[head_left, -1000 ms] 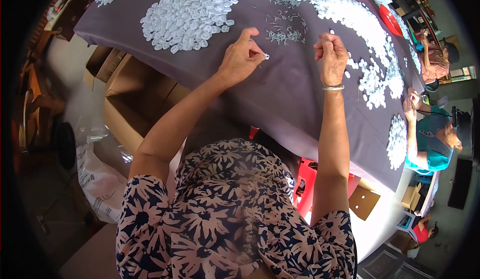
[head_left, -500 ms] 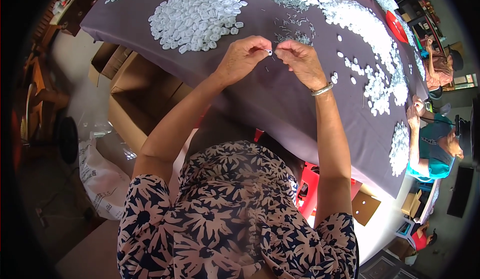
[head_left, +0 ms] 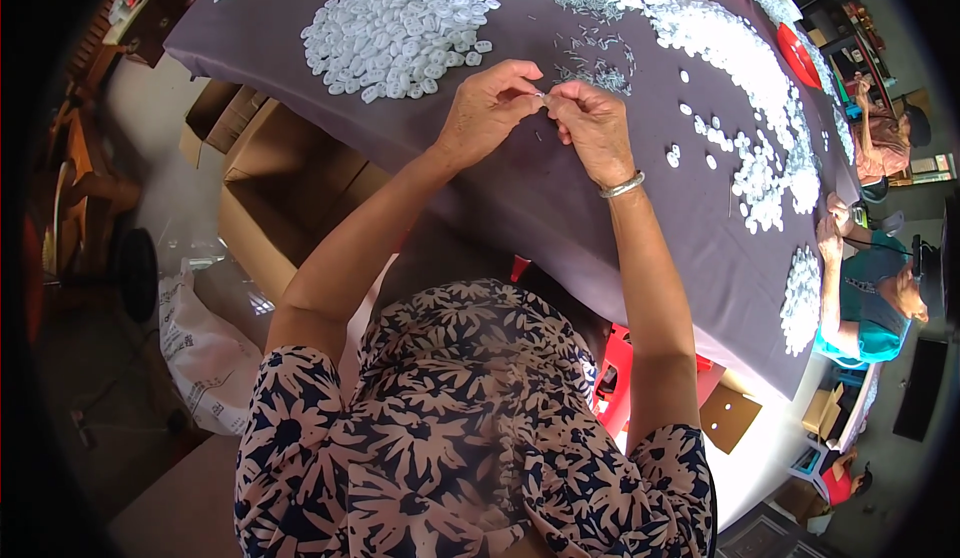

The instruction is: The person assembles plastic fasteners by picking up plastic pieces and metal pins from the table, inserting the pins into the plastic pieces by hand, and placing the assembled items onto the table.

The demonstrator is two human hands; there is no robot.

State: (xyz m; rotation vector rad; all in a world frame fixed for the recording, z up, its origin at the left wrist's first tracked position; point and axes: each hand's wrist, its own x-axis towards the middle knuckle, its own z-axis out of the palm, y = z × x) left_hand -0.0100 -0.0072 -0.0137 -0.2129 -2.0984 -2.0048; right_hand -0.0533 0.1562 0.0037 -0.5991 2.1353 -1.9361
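Above the near edge of the dark tablecloth point(head_left: 690, 228), my left hand point(head_left: 485, 118) pinches a small white plastic piece point(head_left: 541, 98) between thumb and forefinger. My right hand point(head_left: 598, 133), a bangle at its wrist, is closed in a pinch against the piece's right side. Whatever its fingertips hold is too small to make out. A large heap of white oval plastic pieces point(head_left: 395, 33) lies beyond my left hand. Behind my right hand, thin grey metal pins point(head_left: 600, 58) are scattered. One loose pin point(head_left: 538, 136) lies just below my hands.
A long bank of white pieces point(head_left: 715, 38) curves along the table's far and right side, with a red basket point(head_left: 797, 55) beside it. An open cardboard box point(head_left: 265, 213) stands below the left edge. A person in teal point(head_left: 870, 293) works at the right.
My right hand has moved left, and its fingertips now meet the white piece in my left hand. Before, a small gap lay between them.
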